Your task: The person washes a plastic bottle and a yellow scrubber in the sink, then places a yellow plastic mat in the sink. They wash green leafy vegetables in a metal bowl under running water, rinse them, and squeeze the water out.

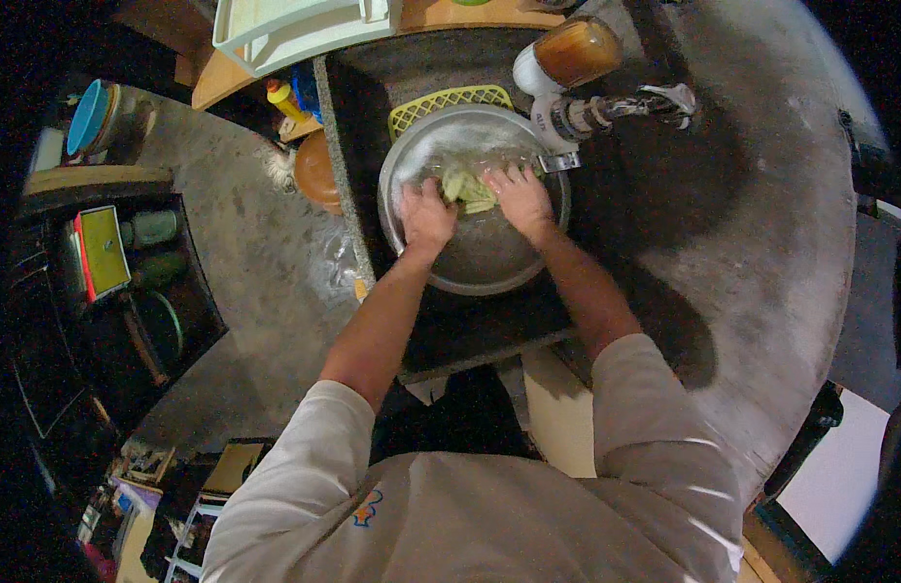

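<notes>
A round metal basin [487, 273] stands in a dark sink, with water in it. Pale green pieces, perhaps cut vegetable [469, 191], lie in the water near its middle. At their left is my left hand [427, 216], fingers apart, near the basin's left side. My right hand [518, 198] touches the pieces from the right with spread fingers; whether it grips any cannot be seen. A faucet [560, 162] with a white filter body and an amber-brown cartridge [578, 55] reaches over the basin's right rim.
Behind the basin lies a yellow perforated plastic tray [450, 102]. A white rack [312, 36] stands at the upper left. Left of the sink are a yellow bottle [286, 100] and an orange-brown basin [318, 171]. Concrete counter [778, 255] extends to the right.
</notes>
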The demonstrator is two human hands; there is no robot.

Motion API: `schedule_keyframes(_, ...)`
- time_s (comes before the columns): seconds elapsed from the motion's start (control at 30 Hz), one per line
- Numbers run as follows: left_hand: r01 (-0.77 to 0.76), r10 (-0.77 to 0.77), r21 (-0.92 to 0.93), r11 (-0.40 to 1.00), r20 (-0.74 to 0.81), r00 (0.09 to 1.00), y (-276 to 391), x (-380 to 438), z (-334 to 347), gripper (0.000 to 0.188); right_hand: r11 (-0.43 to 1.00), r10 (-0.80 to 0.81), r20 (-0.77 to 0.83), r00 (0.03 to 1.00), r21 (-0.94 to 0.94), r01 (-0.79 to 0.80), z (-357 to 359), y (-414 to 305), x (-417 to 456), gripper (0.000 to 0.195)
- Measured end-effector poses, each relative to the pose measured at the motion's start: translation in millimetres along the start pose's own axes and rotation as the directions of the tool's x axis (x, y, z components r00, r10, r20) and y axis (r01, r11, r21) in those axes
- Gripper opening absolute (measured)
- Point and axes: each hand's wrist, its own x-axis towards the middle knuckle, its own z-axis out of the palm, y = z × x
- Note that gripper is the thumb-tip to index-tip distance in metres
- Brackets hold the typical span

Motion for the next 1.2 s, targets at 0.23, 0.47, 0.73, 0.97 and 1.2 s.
schedule_keyframes(0.23, -0.116, 0.115, 0.004, 0.993, 0.094, 0.989, -4.4, -14.2, 40.1, 0.068, 0.29, 0.73, 0.436, 0.527, 0.501, -0.815, 20.0, -87.9, 24.7, 0.056)
schedule_keyframes(0.47, 0.165, 0.017, -0.589, 0.791, 0.29, 0.957, -23.0, 24.4, 64.5, 0.068, -0.97, -0.116, 0.496, 0.861, 0.13, -0.206, 64.4, -86.2, -18.4, 0.033)
schedule_keyframes(0.73, 0.221, 0.006, -0.703, 0.676, 0.305, 0.952, -19.6, 12.1, 92.2, 0.039, 0.076, 0.649, 0.531, 0.545, 0.668, -0.74, -64.9, -76.9, 19.2, 0.058)
schedule_keyframes(0.97, 0.314, -0.195, -0.344, 0.885, 0.339, 0.92, 7.0, 23.9, 29.4, 0.048, 0.662, 0.392, 0.176, 0.903, 0.627, -0.41, -3.6, -16.0, 28.4, 0.044)
schedule_keyframes(1.2, -0.111, 0.108, 0.182, 0.977, 0.023, 0.994, 5.8, -2.8, 3.3, 0.074, 0.953, 0.283, 0.014, 0.959, 0.112, -0.283, 1.7, -14.5, 17.4, 0.078)
